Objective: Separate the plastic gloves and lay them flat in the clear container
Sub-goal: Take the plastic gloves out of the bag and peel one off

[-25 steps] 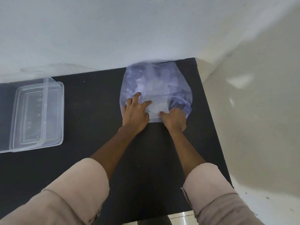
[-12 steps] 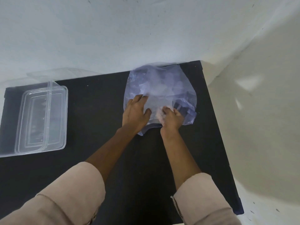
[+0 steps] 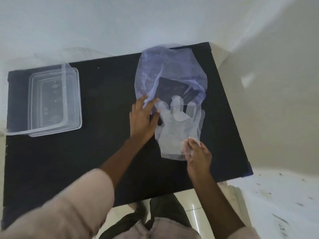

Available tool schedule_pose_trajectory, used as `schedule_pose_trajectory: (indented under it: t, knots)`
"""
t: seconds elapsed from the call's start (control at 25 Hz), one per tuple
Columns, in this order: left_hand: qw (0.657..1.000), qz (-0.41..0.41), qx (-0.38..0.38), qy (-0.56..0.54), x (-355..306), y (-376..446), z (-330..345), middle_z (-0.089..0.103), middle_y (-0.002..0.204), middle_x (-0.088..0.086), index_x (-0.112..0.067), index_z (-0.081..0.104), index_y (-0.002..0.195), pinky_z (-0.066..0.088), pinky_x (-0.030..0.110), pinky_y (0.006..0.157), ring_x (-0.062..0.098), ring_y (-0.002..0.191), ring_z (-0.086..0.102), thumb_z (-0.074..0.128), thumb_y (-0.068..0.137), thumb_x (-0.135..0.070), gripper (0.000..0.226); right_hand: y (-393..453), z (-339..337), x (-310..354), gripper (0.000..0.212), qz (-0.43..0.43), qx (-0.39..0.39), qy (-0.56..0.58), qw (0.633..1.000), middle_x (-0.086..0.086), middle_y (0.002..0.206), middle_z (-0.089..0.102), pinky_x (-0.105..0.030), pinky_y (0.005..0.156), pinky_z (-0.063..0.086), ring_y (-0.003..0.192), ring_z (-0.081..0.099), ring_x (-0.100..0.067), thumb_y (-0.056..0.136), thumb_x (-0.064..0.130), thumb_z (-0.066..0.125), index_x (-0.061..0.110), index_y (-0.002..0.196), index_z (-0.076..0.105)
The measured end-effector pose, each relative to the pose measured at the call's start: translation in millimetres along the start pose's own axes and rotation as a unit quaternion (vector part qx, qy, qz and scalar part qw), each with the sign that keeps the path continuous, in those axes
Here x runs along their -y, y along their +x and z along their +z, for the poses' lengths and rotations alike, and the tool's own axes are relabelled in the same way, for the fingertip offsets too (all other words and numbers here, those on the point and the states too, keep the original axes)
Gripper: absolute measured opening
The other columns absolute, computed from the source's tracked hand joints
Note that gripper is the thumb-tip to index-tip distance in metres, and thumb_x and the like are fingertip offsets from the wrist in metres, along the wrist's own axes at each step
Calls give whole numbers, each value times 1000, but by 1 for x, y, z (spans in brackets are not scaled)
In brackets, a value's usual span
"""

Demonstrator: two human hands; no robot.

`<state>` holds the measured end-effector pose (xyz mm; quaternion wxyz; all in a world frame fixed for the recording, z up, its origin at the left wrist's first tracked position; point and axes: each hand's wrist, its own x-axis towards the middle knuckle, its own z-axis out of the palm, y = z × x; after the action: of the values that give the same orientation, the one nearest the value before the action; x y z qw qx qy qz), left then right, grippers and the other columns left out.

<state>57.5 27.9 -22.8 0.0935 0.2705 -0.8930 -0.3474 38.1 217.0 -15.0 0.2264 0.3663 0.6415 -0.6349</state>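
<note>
Nearest, my right hand [image 3: 198, 153] pinches the cuff of the plastic gloves [image 3: 177, 128], which lie on the black surface [image 3: 103, 100], fingers still at the bag mouth. My left hand [image 3: 142, 118] presses flat on the purple bag [image 3: 172, 69], gripping nothing. Risk: the thin films may cling and come out as a clump. Count: one bag, one clear container [image 3: 51, 100] far left, empty; glove layers cannot be counted.

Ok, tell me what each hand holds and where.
Right hand pinches the plastic gloves at their cuff end. Left hand presses on the bag's mouth edge.
</note>
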Motion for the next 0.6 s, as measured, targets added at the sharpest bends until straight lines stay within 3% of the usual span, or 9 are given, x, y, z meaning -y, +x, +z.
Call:
schedule_pose_trajectory:
  t: [0.08,0.16,0.24,0.28,0.32,0.44,0.6]
  knots:
    - [991,-72,-19,-113,13,-74,-5,47,134,6,-24,54,127,50,40,94,20,114,54,57,94,-28,34,-20,-10,-35,3,8,-9,10,1000,-8,89,68,-23,54,55,78,65,-21,83,11,70,12,82,68]
    - [948,-230,15,-220,24,-136,-12,54,128,8,-22,52,122,51,31,89,15,102,58,52,97,-32,27,-37,-16,-68,3,11,-15,2,1000,-5,89,70,-31,68,58,84,67,-22,84,13,71,15,82,69]
    - [849,-402,65,-337,34,-175,-18,63,117,10,-23,52,117,53,39,87,22,98,63,44,99,-43,28,-51,-18,-97,3,9,-15,-6,1000,-3,91,70,-35,77,57,89,68,-24,83,15,71,15,85,70]
    - [799,-461,85,-377,39,-186,-22,66,112,10,-21,54,115,53,43,87,26,98,65,40,99,-47,34,-56,-18,-109,5,2,-13,-9,1000,-3,91,70,-35,78,57,91,68,-24,84,15,71,12,88,70]
    - [770,-490,102,-397,45,-194,-26,68,107,10,-18,57,114,54,44,85,28,97,66,38,99,-50,40,-60,-16,-119,9,-6,-9,-11,1000,-3,91,70,-35,79,57,92,67,-25,84,14,71,9,92,71]
    - [746,-503,110,-422,67,-215,-38,72,99,11,-13,65,107,57,42,77,27,86,69,45,98,-45,39,-75,-4,-144,13,-26,12,-23,999,-3,89,70,-35,82,56,91,67,-24,85,12,69,6,98,70]
    - [746,-507,97,-421,89,-227,-50,74,95,11,-7,64,114,58,35,64,21,73,71,60,93,-26,28,-87,0,-157,19,-61,22,-107,992,-3,97,68,-24,68,52,93,65,-21,85,18,69,11,102,66]
